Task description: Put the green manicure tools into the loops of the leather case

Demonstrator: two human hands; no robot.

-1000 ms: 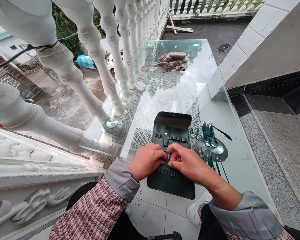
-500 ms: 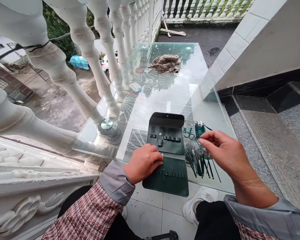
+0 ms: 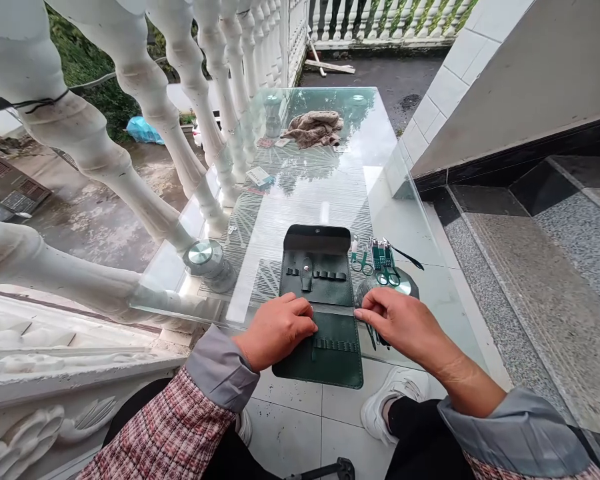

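A dark green manicure case [image 3: 307, 367] lies unfolded on the glass table, its rows of elastic loops showing. My left hand [image 3: 283, 330] rests over its left side near the fold, fingers curled closed; what they pinch is hidden. Below that thumb a thin green tool [image 3: 314, 350] sits in the leftmost lower loop. Thumb and fingertips together, my right hand [image 3: 403, 327] is at the case's right edge, over slim dark tools [image 3: 371, 337] that it mostly covers. Beyond it lie two pairs of green-handled scissors [image 3: 389, 276] and several nail clippers [image 3: 381, 253].
The glass table [image 3: 405, 207] has round metal-capped legs [image 3: 204, 253]. A brown cloth [image 3: 314, 128] and a small card [image 3: 259, 177] lie farther back. White balusters [image 3: 95, 140] run along the left; stone steps [image 3: 510, 233] rise at the right.
My right hand has moved left and down from above the tools to the case's right edge, uncovering the second scissors. My left hand stays at the case. The view has shifted slightly.
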